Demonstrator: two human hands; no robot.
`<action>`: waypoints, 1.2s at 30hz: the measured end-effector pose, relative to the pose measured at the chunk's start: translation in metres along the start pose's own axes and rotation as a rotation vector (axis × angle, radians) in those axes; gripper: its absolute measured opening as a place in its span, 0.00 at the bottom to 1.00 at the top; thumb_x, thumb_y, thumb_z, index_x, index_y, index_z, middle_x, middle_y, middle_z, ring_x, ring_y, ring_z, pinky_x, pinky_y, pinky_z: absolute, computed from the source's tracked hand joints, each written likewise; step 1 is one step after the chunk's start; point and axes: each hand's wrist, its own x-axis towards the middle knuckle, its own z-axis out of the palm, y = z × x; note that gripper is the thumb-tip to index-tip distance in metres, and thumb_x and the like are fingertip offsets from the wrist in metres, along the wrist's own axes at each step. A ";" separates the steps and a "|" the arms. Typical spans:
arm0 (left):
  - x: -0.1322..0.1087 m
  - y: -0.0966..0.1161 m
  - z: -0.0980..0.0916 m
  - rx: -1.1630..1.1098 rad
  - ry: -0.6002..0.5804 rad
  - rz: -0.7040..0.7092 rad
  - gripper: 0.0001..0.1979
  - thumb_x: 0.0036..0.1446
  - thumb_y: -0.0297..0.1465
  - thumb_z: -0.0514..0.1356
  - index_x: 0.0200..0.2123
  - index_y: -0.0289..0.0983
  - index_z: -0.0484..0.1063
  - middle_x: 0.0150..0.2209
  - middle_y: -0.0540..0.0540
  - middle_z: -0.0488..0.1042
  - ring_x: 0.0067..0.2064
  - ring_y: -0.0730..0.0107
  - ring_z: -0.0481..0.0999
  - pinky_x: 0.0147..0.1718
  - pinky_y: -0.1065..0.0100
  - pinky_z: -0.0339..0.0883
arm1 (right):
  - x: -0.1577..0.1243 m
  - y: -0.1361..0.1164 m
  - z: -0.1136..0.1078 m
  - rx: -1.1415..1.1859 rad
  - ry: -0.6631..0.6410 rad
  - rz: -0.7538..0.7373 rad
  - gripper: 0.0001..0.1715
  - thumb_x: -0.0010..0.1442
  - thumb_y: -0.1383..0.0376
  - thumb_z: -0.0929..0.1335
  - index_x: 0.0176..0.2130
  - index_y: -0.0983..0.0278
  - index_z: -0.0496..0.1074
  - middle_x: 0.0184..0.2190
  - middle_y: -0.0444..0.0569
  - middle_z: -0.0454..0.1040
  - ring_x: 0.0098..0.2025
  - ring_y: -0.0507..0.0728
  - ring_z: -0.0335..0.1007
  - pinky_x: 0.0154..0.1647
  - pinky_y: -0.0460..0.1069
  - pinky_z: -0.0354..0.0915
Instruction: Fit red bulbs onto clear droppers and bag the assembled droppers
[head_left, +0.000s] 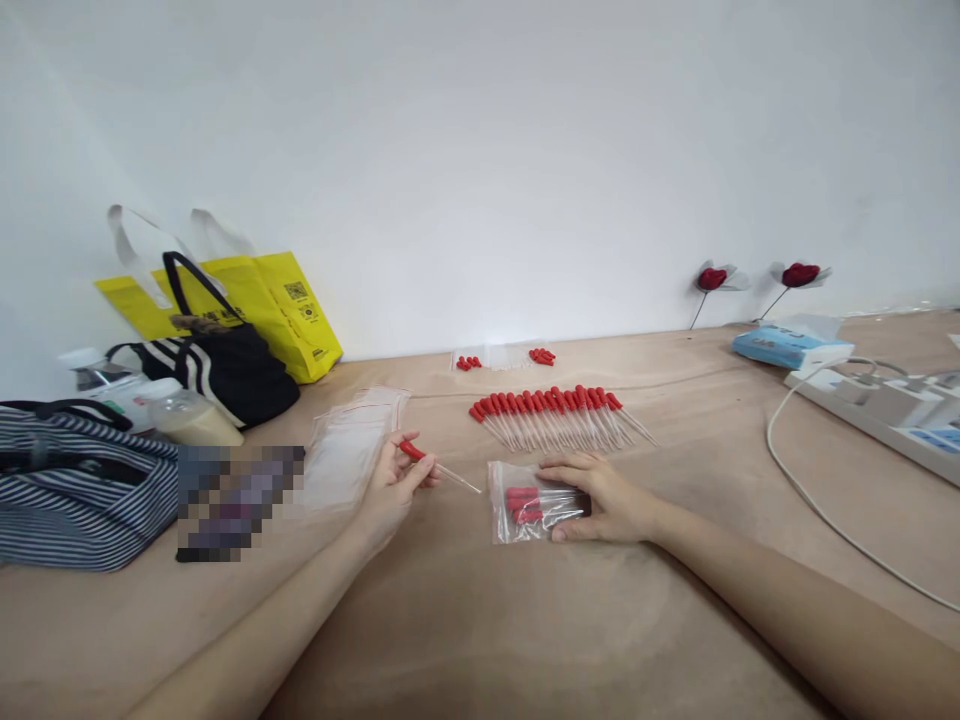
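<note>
My left hand [396,482] is closed in a pinch on one glass dropper with a red rubber bulb [427,463]; its thin tip points right. My right hand [600,498] lies over the open end of a small clear plastic bag [525,512], fingers gripping it against the table. The bag holds several red-bulbed droppers. Behind both hands, a row of several loose droppers [559,415] lies side by side on the wooden table [480,620].
A stack of empty clear bags [346,448] lies left of my left hand. Loose red bulbs [541,355] sit near the wall. Striped bags [75,485], a yellow bag [289,310] at left. Power strip [877,405], white cable [810,495], blue packet [784,345] at right.
</note>
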 end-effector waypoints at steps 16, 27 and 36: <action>-0.015 -0.011 0.035 -0.063 -0.030 -0.094 0.22 0.40 0.38 0.63 0.38 0.35 0.65 0.35 0.49 0.72 0.36 0.71 0.74 0.43 0.66 0.67 | 0.001 0.002 0.001 -0.002 0.012 -0.039 0.41 0.44 0.45 0.68 0.52 0.63 0.63 0.52 0.56 0.64 0.53 0.63 0.59 0.51 0.58 0.56; -0.013 -0.012 0.042 0.112 -0.199 -0.038 0.15 0.45 0.37 0.61 0.33 0.37 0.60 0.28 0.52 0.71 0.29 0.73 0.73 0.33 0.68 0.68 | 0.000 0.002 0.005 0.029 0.081 0.053 0.53 0.39 0.44 0.70 0.57 0.66 0.55 0.53 0.59 0.61 0.54 0.64 0.57 0.52 0.59 0.55; -0.002 -0.005 0.048 0.421 -0.521 0.138 0.07 0.53 0.28 0.52 0.36 0.36 0.64 0.34 0.48 0.74 0.36 0.70 0.73 0.38 0.69 0.64 | 0.001 0.003 0.006 0.108 0.080 0.074 0.55 0.38 0.46 0.71 0.58 0.65 0.51 0.50 0.57 0.65 0.50 0.63 0.61 0.50 0.58 0.56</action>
